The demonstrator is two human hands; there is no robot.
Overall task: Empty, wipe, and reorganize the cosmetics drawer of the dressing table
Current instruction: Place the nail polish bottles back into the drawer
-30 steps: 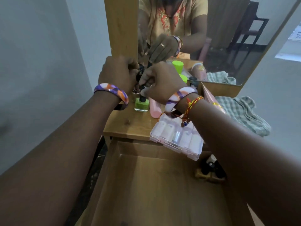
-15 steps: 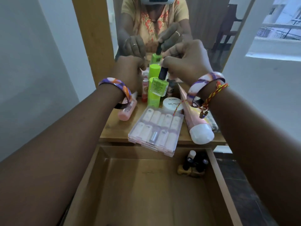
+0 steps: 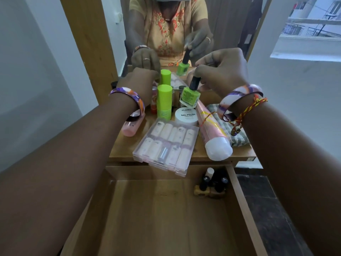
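Observation:
The drawer (image 3: 245, 200) stands pulled out below the dressing table top (image 3: 121, 150). Only a small cluster of dark-capped bottles (image 3: 212, 183) sits in its back right corner. My right hand (image 3: 223, 71) pinches the black cap of a green nail polish bottle (image 3: 190, 95) and holds it tilted above the table top. My left hand (image 3: 138, 84) reaches in beside two tall lime-green tubes (image 3: 164, 100); its fingertips are hidden.
On the table top lie a clear case of pink tubes (image 3: 166, 145) overhanging the front edge, a white nail polish jar (image 3: 186, 116), a big pink tube (image 3: 212, 133), a pink bottle (image 3: 132, 127) and a checked cloth (image 3: 238, 135). A mirror (image 3: 230, 24) stands behind.
Both hands were at the green bottle on the table top. Now my right hand alone holds it lifted and further right, while my left hand has come off it.

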